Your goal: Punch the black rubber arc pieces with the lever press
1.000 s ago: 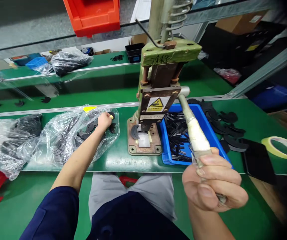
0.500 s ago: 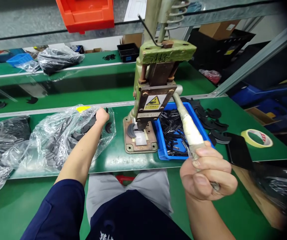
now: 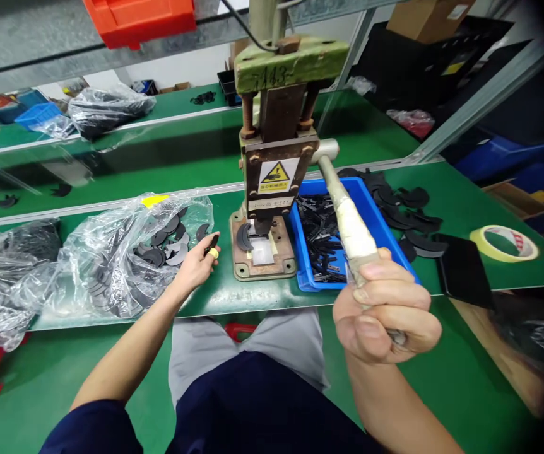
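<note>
A green hand press [image 3: 276, 126] stands on the green bench, with a black crescent part [image 3: 242, 236] lying on its base plate [image 3: 262, 252]. My right hand [image 3: 385, 312] is closed around the press's long taped lever handle [image 3: 348, 221]. My left hand [image 3: 199, 261] is out of the clear plastic bag [image 3: 125, 252] and pinches a small black crescent piece [image 3: 212, 243] just left of the base plate. A yellow cot covers one fingertip. The bag holds several black crescent parts.
A blue tray [image 3: 348, 233] of black pieces sits right of the press. Loose black crescents [image 3: 404, 214], a black flat pad [image 3: 461, 271] and a yellow tape roll [image 3: 503, 243] lie further right. More bags [image 3: 11, 265] lie at left. An orange bin [image 3: 139, 19] hangs above.
My left hand came out of the plastic bag with a black piece and moved right toward the press base. My right hand stayed on the lever; the view shifted.
</note>
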